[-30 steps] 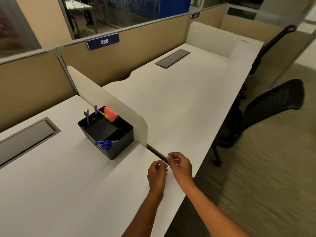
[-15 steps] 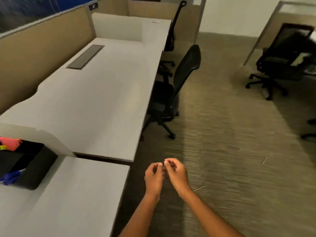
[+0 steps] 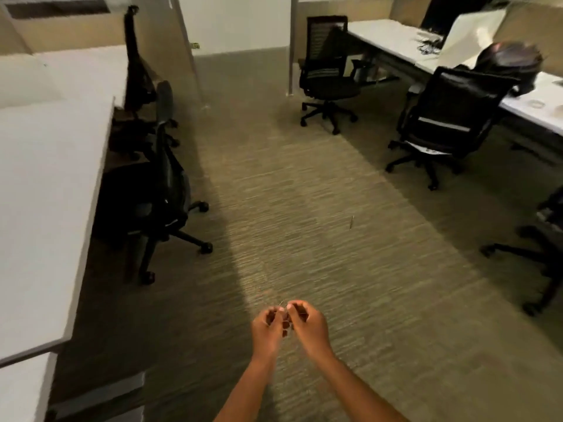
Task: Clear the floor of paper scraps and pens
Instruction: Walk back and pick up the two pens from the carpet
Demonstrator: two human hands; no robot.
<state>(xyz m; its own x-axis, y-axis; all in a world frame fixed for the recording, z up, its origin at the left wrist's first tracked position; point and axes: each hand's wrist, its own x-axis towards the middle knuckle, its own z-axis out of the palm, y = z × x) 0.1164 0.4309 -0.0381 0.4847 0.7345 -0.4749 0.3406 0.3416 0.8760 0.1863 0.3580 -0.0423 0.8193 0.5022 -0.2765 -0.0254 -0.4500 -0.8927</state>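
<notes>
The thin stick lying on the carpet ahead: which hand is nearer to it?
Right. The right hand sits below and left of the stick; the left hand is further left still.

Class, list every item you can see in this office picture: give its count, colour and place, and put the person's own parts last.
Left desk: one, white, along the left edge.
Right desk: one, white, far right, with cables and a dark bag on it.
Office chairs: five in part or whole, black; two by the left desk, three on the right.
Carpet: one, olive-brown, striped, covering the floor.
Thin stick-like item: one, dark, on the carpet right of centre; too small to identify.
Left hand: one, bottom centre, fingers curled.
Right hand: one, touching the left; something thin seems pinched between them.
</notes>
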